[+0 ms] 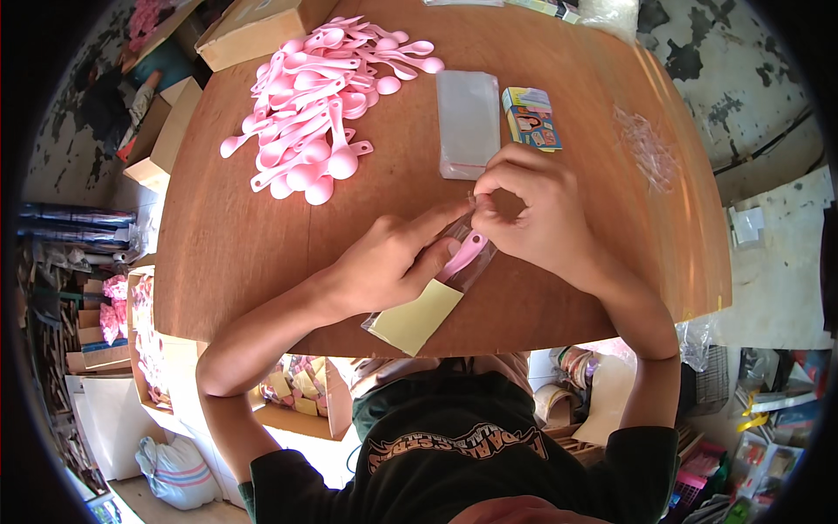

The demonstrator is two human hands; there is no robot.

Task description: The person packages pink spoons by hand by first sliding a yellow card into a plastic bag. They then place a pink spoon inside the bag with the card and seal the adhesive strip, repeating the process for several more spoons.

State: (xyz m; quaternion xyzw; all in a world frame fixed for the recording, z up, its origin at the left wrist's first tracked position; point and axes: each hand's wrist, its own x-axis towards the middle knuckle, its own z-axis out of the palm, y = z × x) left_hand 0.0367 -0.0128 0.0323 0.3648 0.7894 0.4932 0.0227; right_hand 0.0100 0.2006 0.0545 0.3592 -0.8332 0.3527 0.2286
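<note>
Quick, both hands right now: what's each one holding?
Left hand: closed on the clear bag holding a pink spoon and yellow card.
Right hand: fingertips pinched shut on the bag's top edge.

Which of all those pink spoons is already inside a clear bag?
The pink spoon between the left hand and right hand, in a clear bag. The other spoons lie loose in a pile farther back.

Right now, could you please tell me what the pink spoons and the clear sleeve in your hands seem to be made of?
The heaped pink spoons look like moulded plastic: uniform colour, smooth glossy bowls. The clear sleeve seems thin plastic film, see-through and shiny, though the yellow card in it looks like matte paper.
</note>
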